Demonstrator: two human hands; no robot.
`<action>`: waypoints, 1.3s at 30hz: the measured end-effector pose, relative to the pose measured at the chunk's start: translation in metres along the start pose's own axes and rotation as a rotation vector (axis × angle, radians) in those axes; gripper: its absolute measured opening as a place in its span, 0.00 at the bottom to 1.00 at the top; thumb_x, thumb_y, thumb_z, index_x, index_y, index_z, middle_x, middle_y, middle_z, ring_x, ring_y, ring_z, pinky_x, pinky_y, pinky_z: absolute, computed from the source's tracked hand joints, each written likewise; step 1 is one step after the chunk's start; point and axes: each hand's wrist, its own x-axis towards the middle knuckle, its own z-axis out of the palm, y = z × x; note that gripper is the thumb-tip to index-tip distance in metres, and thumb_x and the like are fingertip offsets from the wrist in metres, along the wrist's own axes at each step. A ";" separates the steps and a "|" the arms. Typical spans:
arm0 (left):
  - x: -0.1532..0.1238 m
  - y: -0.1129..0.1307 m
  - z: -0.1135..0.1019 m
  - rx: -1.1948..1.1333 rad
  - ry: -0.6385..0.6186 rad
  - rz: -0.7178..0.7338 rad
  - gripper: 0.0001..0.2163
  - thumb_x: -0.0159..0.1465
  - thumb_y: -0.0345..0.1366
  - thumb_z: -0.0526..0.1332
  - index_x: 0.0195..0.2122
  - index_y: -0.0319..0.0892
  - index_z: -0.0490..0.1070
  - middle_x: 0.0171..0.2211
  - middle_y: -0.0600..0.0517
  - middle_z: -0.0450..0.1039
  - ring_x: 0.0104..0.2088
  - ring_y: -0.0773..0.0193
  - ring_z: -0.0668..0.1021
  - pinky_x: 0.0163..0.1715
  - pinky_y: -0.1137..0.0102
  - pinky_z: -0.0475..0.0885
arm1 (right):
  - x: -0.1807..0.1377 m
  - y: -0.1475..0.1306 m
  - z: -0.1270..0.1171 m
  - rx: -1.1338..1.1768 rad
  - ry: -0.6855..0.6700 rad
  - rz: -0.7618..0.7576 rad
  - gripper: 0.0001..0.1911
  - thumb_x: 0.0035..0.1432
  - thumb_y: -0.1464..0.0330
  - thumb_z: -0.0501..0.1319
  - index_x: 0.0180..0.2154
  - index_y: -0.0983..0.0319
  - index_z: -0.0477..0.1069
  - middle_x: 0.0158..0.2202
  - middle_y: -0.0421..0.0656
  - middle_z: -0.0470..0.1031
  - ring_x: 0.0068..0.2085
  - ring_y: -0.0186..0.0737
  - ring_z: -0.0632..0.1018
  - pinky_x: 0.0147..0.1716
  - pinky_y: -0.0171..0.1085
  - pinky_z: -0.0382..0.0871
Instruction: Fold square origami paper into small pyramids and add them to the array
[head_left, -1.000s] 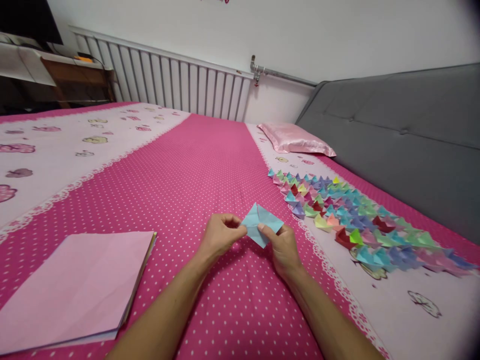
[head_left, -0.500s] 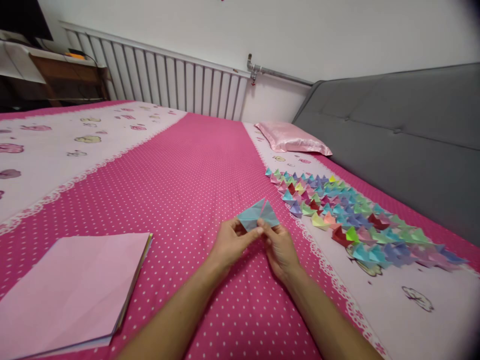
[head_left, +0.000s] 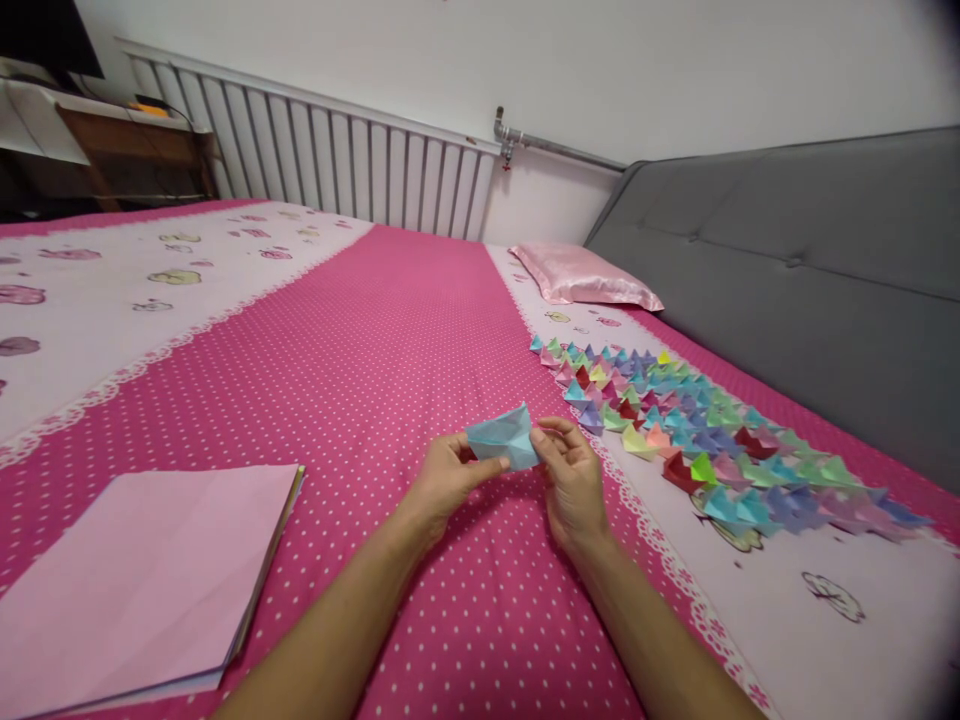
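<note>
Left hand (head_left: 448,478) and right hand (head_left: 574,478) pinch light blue folded paper (head_left: 502,438) between fingertips, above dotted bedspread (head_left: 390,340). Risk: uneven pull could tear or crush creases; loose pinch could drop it.

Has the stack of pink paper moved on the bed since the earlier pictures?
No. The stack of pink paper lies at the same spot on the dotted bedsheet.
</note>
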 end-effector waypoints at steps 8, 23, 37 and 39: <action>0.002 0.000 0.000 -0.065 -0.034 0.083 0.14 0.46 0.32 0.69 0.36 0.39 0.77 0.36 0.46 0.77 0.36 0.62 0.76 0.42 0.68 0.67 | -0.003 -0.002 -0.002 -0.280 -0.158 -0.170 0.08 0.53 0.65 0.60 0.33 0.60 0.75 0.32 0.41 0.74 0.34 0.36 0.74 0.34 0.35 0.67; 0.004 0.000 -0.004 -0.143 0.033 0.069 0.11 0.45 0.33 0.70 0.30 0.39 0.74 0.30 0.50 0.77 0.31 0.67 0.76 0.38 0.70 0.68 | -0.003 -0.005 -0.003 -0.496 -0.226 -0.231 0.07 0.51 0.65 0.63 0.34 0.58 0.77 0.33 0.41 0.79 0.35 0.39 0.77 0.37 0.38 0.69; 0.003 0.002 -0.006 0.009 0.084 0.075 0.11 0.45 0.39 0.70 0.26 0.37 0.76 0.27 0.48 0.76 0.27 0.66 0.73 0.32 0.70 0.66 | -0.003 -0.005 -0.002 -0.533 -0.290 -0.164 0.10 0.53 0.63 0.61 0.32 0.62 0.76 0.29 0.42 0.79 0.31 0.38 0.77 0.32 0.36 0.69; 0.003 0.002 -0.006 -0.006 0.094 0.085 0.11 0.45 0.39 0.70 0.26 0.37 0.76 0.26 0.49 0.76 0.27 0.66 0.73 0.32 0.71 0.66 | -0.003 -0.004 -0.002 -0.544 -0.253 -0.194 0.10 0.51 0.64 0.63 0.35 0.61 0.76 0.32 0.43 0.79 0.31 0.37 0.76 0.33 0.36 0.69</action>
